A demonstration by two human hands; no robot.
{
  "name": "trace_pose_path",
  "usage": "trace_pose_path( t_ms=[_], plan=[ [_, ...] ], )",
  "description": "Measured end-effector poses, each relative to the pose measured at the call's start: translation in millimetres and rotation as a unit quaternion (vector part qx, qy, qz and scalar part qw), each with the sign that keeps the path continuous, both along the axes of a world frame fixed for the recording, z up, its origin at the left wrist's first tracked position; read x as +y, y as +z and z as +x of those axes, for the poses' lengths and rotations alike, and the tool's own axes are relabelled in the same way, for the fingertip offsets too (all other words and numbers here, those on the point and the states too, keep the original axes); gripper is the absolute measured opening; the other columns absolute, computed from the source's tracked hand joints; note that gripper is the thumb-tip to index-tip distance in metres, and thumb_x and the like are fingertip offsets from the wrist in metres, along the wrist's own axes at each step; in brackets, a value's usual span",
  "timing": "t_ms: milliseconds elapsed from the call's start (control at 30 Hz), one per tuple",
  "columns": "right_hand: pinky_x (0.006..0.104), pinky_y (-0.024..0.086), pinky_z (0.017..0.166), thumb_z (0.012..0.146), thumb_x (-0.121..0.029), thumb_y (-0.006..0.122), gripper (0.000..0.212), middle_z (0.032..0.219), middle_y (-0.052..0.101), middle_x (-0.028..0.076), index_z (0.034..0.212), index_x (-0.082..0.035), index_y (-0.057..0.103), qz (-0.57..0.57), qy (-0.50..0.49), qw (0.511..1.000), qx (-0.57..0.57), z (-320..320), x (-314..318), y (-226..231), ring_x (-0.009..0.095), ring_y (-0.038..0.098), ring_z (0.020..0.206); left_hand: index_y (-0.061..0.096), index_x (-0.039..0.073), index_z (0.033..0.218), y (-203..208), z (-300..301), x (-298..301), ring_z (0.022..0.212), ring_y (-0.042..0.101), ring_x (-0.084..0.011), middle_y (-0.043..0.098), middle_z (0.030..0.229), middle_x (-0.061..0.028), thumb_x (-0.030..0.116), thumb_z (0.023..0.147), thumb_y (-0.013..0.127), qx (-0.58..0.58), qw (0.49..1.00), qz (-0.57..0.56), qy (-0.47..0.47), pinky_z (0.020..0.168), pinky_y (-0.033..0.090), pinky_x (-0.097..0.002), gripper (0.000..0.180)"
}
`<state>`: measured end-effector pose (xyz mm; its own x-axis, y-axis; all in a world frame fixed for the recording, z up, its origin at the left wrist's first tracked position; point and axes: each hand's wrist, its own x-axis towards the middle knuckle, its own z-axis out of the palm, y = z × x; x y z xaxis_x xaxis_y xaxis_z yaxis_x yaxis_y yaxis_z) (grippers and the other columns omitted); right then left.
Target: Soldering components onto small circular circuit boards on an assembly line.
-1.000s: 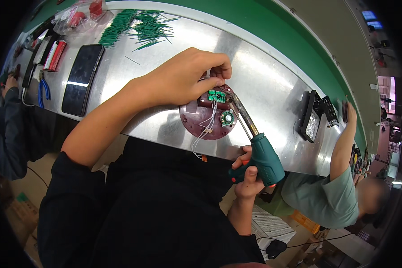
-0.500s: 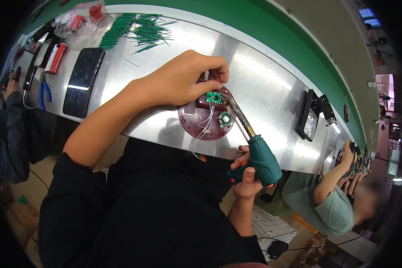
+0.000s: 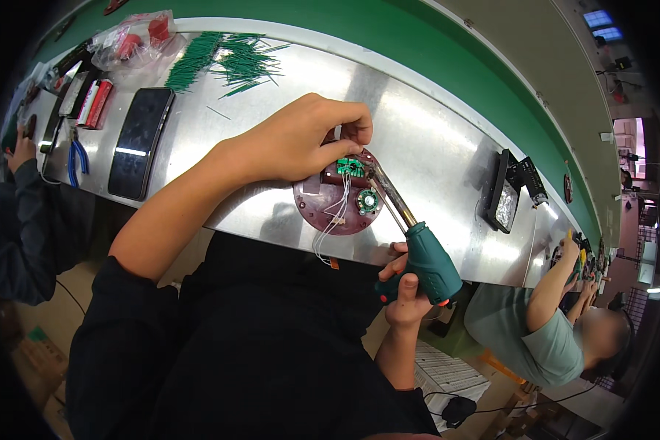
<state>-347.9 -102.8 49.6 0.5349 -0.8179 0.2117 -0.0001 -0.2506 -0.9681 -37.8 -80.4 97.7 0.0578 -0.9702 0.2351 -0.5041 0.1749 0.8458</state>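
A round dark red plate (image 3: pixel 317 208) lies near the bench's front edge, carrying a small green circuit board (image 3: pixel 351 168), a round green-rimmed part (image 3: pixel 367 200) and thin white wires (image 3: pixel 342 201) that hang over the edge. My left hand (image 3: pixel 330 136) rests at the plate's far side, thumb and fingers pinched together just above the circuit board; whatever sits between the fingertips is too small to make out. My right hand (image 3: pixel 405 293) is wrapped round the handle of a green soldering gun (image 3: pixel 433 260). Its long metal barrel slants up and left, the tip at the circuit board's right end.
Left on the metal bench (image 3: pixel 257 209) are a black phone (image 3: pixel 141 143), blue-handled pliers (image 3: pixel 76 158), red and white boxes (image 3: pixel 95 104), a plastic bag (image 3: pixel 128 44) and green wire pieces (image 3: pixel 246 64). A black lamp (image 3: pixel 504 192) stands right. Co-workers (image 3: pixel 532 323) sit on both sides.
My view has shifted slightly, so the bench things sit a little lower. My left hand's pinch and the soldering gun's place at the circuit board look nearly the same.
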Motion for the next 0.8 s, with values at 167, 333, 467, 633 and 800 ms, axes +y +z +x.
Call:
trace_pose_path(
  t_ms=[167, 333, 467, 633, 800],
  plan=[
    [0.0399, 0.054, 0.087, 0.102, -0.050, 0.063, 0.060, 0.100, 0.068, 0.017, 0.117, 0.008, 0.060, -0.001, 0.004, 1.000, 0.001, -1.2, -0.9, 0.1, 0.018, 0.066, 0.071, 0.063, 0.002, 0.098, 0.2, -0.5, -1.1, 0.080, 0.070, -0.0312, 0.072, 0.087, -0.0130, 0.001, 0.089, 0.070, 0.002, 1.000, -0.006, 0.001, 0.072, 0.054, -0.0385, 0.012],
    [0.0411, 0.054, 0.087, 0.102, -0.051, 0.063, 0.059, 0.101, 0.068, 0.018, 0.114, 0.007, 0.060, -0.012, 0.004, 1.000, 0.006, 0.8, -1.5, 1.5, 0.018, 0.066, 0.072, 0.062, 0.003, 0.096, 1.0, 0.9, -0.6, 0.077, 0.068, -0.0302, 0.071, 0.085, -0.0121, 0.000, 0.088, 0.069, -0.002, 1.000, 0.000, 0.002, 0.070, 0.052, -0.0378, 0.011],
    [0.0415, 0.054, 0.087, 0.102, -0.053, 0.062, 0.061, 0.100, 0.068, 0.018, 0.113, 0.007, 0.060, -0.003, -0.001, 1.000, 0.014, -1.3, -1.8, -2.7, 0.019, 0.066, 0.073, 0.062, 0.003, 0.096, 0.9, 1.6, 0.2, 0.076, 0.068, -0.0294, 0.071, 0.085, -0.0115, -0.001, 0.088, 0.069, -0.007, 1.000, -0.001, -0.001, 0.070, 0.052, -0.0372, 0.011],
    [0.0378, 0.055, 0.079, 0.101, -0.059, 0.060, 0.069, 0.096, 0.067, 0.018, 0.116, 0.008, 0.059, -0.033, -0.012, 0.999, -0.024, -1.0, -4.1, -10.4, 0.020, 0.065, 0.071, 0.061, 0.003, 0.095, 1.9, 1.5, 0.2, 0.076, 0.068, -0.0283, 0.071, 0.084, -0.0108, -0.002, 0.088, 0.069, -0.005, 1.000, -0.002, -0.002, 0.069, 0.052, -0.0371, 0.012],
    [0.0362, 0.054, 0.075, 0.100, -0.059, 0.061, 0.073, 0.088, 0.067, 0.016, 0.122, 0.010, 0.058, -0.013, -0.011, 1.000, 0.004, 2.8, -0.2, -0.8, 0.019, 0.065, 0.070, 0.061, 0.003, 0.095, 1.7, 0.9, 0.3, 0.077, 0.069, -0.0293, 0.071, 0.085, -0.0115, -0.001, 0.088, 0.068, -0.012, 1.000, -0.007, -0.001, 0.070, 0.052, -0.0374, 0.011]
  ],
)
